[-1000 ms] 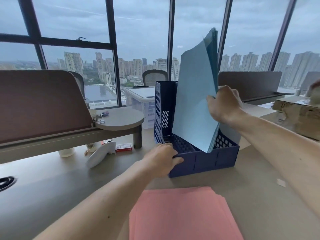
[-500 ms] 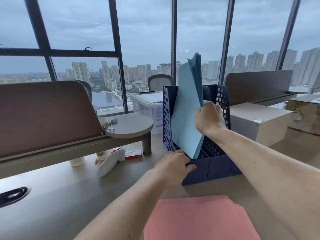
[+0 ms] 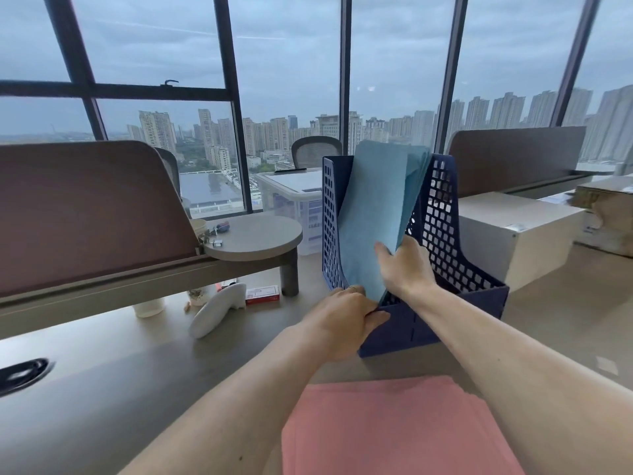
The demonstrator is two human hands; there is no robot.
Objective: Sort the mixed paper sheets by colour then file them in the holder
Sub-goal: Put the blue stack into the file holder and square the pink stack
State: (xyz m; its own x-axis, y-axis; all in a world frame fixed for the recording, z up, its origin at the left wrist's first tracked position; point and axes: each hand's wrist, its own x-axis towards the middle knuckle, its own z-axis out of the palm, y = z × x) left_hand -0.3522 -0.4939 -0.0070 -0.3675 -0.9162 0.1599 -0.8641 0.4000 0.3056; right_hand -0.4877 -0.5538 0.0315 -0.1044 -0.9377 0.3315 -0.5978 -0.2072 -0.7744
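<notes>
Desk (image 3: 102, 365) smooth grey, windows (image 3: 291, 63) behind. Right hand (image 3: 407, 265) pinches blue sheets (image 3: 373, 207) in perforated navy holder (image 3: 445, 234). Left hand (image 3: 346, 320) grips its front wall.

Pink sheets (image 3: 394, 426), 6 o'clock: cut by bottom edge. Blue sheets (image 3: 373, 214), 12 o'clock: foot hidden behind right hand (image 3: 407, 265), left hand (image 3: 342, 317), holder (image 3: 428, 323) wall. Oddments (image 3: 216, 231), 10 o'clock: too small.

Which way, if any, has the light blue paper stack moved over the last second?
Yes, downward: the light blue paper stack has sunk into the navy perforated plastic holder.
</notes>
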